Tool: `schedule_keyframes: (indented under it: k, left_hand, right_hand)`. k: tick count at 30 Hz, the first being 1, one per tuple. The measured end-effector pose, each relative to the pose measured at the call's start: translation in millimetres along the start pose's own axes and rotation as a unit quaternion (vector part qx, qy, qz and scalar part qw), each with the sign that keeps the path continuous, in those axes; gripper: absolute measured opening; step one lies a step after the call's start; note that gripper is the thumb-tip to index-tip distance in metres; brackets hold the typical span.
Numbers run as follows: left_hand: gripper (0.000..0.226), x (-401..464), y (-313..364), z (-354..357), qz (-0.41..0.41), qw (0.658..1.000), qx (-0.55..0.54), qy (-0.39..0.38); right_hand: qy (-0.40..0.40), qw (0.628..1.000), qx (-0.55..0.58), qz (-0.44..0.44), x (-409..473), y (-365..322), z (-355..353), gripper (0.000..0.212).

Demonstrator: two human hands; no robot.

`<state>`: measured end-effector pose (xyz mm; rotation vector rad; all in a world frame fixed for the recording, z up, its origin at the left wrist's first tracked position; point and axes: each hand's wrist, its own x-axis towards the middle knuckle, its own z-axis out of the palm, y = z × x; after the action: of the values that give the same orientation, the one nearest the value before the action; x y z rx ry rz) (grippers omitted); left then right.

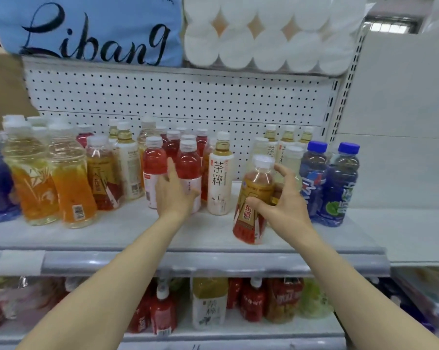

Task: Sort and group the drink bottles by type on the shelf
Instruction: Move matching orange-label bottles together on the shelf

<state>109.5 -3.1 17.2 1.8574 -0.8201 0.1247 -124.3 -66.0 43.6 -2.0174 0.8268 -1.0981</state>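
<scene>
Gripping gold-labelled bottle (253,198), right hand (281,205); left hand (174,190) touching red bottles (188,170).

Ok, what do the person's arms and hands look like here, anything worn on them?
Both forearms are bare up to the bottom edge of the view: no sleeves show. The left hand and the right hand wear no gloves, and no rings, watch or wristbands show. No markings are visible on either arm.
</scene>
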Motion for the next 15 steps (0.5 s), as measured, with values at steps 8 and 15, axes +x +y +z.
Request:
schedule_keyframes:
  k: [8,15]
  left_hand:
    - [0.099,6,67,24,0.134,0.988,-0.06,-0.042]
    - [0.072,13,69,33,0.088,0.996,-0.017,-0.005]
  right_hand:
    - [-0.012,0.999,0.038,-0.03,5,12,5,0.088]
    - [0.004,0.996,0.092,0.007,7,26,-7,0.088]
